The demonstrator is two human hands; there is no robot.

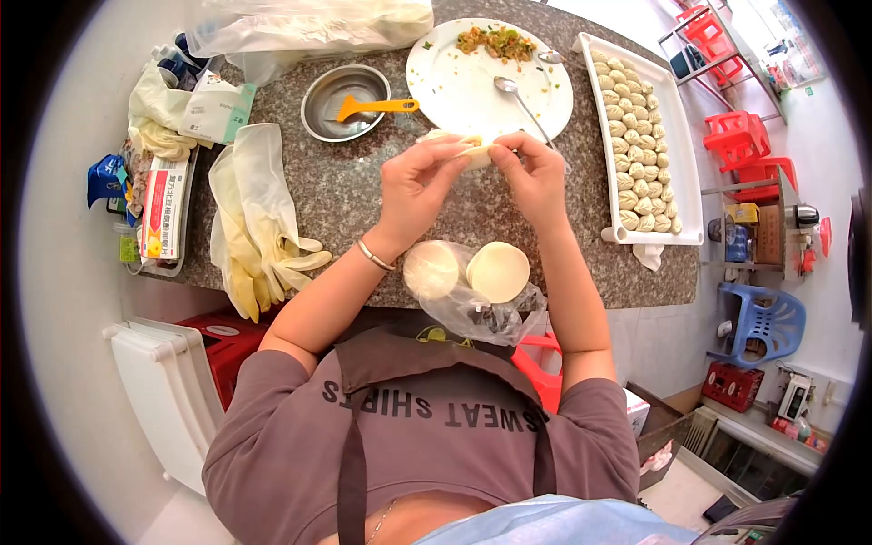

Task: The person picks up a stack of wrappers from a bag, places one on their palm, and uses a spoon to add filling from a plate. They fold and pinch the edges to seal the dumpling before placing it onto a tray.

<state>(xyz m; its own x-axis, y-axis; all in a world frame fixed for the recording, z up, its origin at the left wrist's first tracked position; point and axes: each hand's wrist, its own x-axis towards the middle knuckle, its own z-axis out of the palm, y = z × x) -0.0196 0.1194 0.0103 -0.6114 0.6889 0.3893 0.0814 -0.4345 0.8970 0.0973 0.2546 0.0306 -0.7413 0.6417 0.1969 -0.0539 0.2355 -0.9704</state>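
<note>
Over the near edge of the white plate (445, 86), my left hand (416, 182) and my right hand (534, 180) meet at a pale, folded dumpling (478, 157). Both hands are closed on it, fingertips pinching its edge; how much filling sits inside is hidden. Chopped filling (497, 43) lies at the far side of the plate, with a metal spoon (518, 95) beside it. Below my wrists, two stacks of round dumpling wrappers (498, 272) rest on a clear plastic bag (472, 318) at the table's front edge.
To the right stands a white tray (688, 182) with rows of pleated dumplings (636, 136). A metal bowl (331, 127) with a yellow-handled brush (381, 106) is left of the plate. Gloves (254, 209), boxes (165, 213) and a plastic bag (309, 27) occupy the left side.
</note>
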